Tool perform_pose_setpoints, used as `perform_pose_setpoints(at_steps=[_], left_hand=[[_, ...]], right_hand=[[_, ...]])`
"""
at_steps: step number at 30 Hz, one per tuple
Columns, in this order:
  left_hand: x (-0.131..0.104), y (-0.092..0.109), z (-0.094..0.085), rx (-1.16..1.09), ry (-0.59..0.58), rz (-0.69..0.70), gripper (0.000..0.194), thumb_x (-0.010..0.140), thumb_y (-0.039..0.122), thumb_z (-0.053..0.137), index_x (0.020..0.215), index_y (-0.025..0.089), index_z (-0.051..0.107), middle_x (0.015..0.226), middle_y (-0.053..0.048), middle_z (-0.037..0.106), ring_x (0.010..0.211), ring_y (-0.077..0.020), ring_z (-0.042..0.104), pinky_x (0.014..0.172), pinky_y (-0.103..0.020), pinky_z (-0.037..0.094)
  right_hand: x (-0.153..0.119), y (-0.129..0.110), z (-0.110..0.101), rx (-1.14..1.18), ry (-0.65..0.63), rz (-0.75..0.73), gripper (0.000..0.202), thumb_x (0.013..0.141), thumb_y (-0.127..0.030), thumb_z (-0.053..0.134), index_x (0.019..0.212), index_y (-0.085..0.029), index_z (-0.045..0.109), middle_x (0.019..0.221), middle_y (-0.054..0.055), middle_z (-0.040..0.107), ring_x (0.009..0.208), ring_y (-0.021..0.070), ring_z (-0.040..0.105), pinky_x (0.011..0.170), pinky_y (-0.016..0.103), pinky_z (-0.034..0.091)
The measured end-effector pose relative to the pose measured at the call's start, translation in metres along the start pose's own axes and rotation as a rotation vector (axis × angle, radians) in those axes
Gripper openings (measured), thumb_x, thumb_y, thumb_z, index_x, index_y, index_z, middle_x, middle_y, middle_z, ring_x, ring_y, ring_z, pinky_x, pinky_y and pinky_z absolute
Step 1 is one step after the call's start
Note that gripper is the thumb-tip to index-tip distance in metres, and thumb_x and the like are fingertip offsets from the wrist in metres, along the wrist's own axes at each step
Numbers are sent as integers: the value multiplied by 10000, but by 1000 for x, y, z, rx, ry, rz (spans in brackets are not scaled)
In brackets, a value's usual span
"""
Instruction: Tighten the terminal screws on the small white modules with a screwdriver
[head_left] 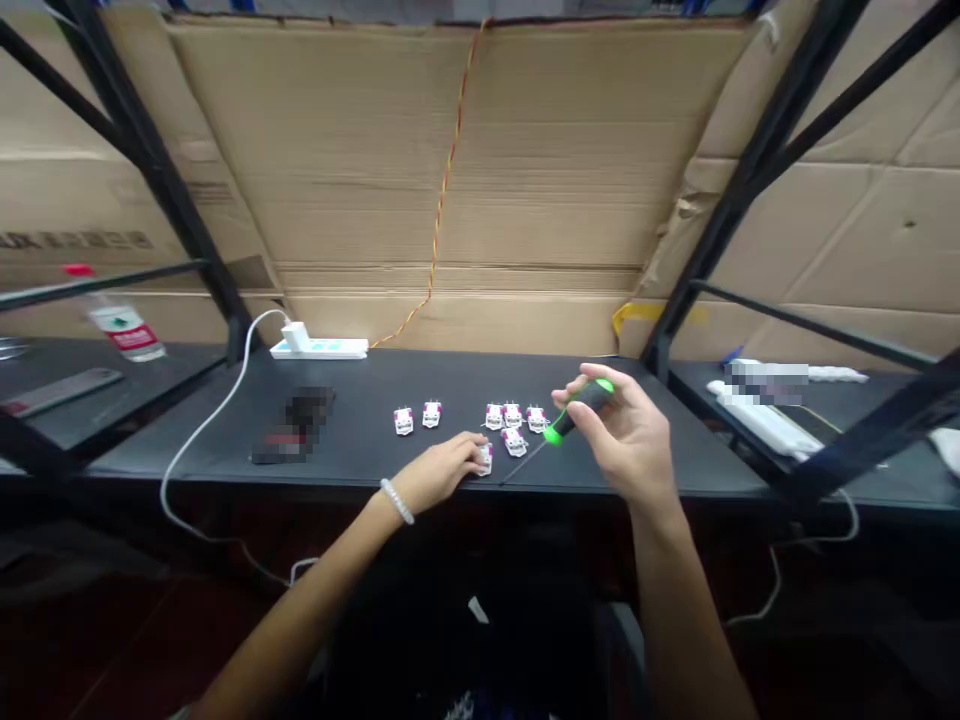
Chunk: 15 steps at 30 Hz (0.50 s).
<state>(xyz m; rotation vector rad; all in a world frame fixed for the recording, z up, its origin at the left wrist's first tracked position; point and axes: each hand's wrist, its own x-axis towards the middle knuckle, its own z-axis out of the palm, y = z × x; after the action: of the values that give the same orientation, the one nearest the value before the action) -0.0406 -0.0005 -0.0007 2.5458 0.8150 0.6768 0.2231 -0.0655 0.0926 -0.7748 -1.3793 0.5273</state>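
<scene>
My left hand [439,472], with a beaded bracelet at the wrist, rests near the table's front edge. Its closed fingertips grip a small white-and-purple plastic part [486,461], which they partly cover. A screwdriver [584,407] with a black and green handle is held in my right hand [637,435]. Its thin shaft slants down to the left, the tip low near the table edge and apart from the gripped part. Just beyond lies a similar part [514,441], with a short row of them [512,415] behind it. Two more parts, one of them a white-and-purple piece [403,421], lie to the left.
On the dark table [360,385], a blurred-out dark object [296,425] lies at left. A white power strip [330,348] with a plugged-in charger sits at the back, its white cable [202,430] looping over the front edge. Black metal frame posts [720,220] flank the table.
</scene>
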Motion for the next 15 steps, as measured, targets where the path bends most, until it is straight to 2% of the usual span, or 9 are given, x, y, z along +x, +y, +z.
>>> perform_pose_setpoints(at_steps=[2, 7, 15], left_hand=[[-3, 1, 4, 16, 23, -7, 187, 1078, 192, 461, 1058, 190, 648, 1438, -133, 627, 1278, -235, 673, 1115, -388, 555], [-5, 1, 7, 18, 57, -10, 180, 1081, 191, 458, 1056, 199, 637, 1440, -116, 628, 1279, -220, 674, 1123, -368, 552], [-4, 2, 8, 3, 74, -29, 154, 1069, 204, 487, 1056, 203, 641, 1448, -121, 633, 1252, -236, 693, 1117, -384, 563]], right_hand=[[1, 7, 11, 17, 66, -22, 380, 890, -337, 815, 1225, -242, 663, 1032, 38, 725, 952, 210, 782, 918, 399, 672], [-3, 22, 33, 59, 66, -22, 393, 886, -337, 822, 1243, -248, 683, 1034, 42, 753, 950, 216, 803, 858, 367, 690], [-7, 31, 39, 10, 55, -57, 408, 901, -282, 798, 1291, -271, 678, 1060, 39, 752, 971, 213, 803, 843, 355, 692]])
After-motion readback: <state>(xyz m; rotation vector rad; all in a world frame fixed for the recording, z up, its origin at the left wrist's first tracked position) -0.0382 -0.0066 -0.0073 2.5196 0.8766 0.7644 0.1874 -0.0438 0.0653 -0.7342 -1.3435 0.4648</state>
